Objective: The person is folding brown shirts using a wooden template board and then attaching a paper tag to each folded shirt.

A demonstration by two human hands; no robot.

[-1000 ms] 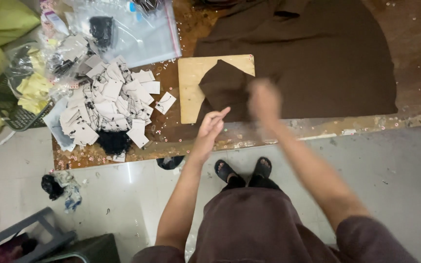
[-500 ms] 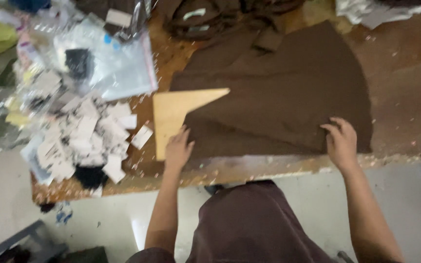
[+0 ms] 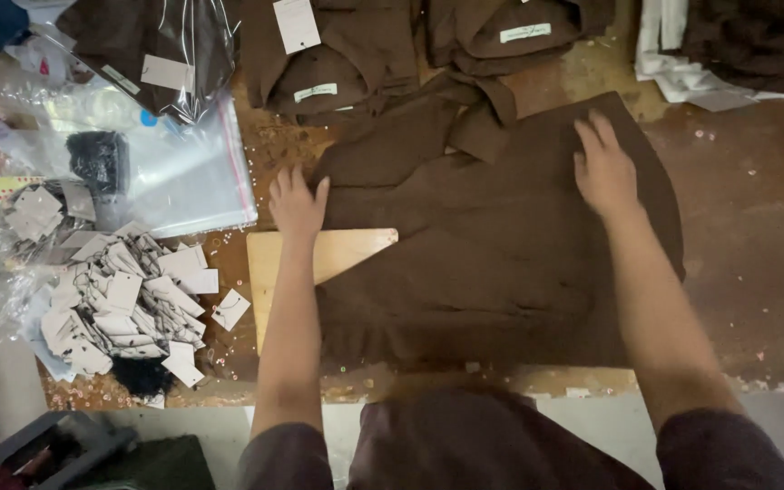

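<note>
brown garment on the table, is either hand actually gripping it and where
Neither grips it. The left hand lies flat on the brown garment at its left edge, above the board; the right hand presses flat on its upper right.

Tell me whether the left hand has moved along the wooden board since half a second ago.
Yes. The left hand went from the wooden board's near part to beyond its far edge, onto the brown garment.

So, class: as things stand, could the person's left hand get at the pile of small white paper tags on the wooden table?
Probably yes. The left hand lies flat at the brown garment's edge; the pile of white paper tags sits uncovered to its left, with nothing between.
</note>
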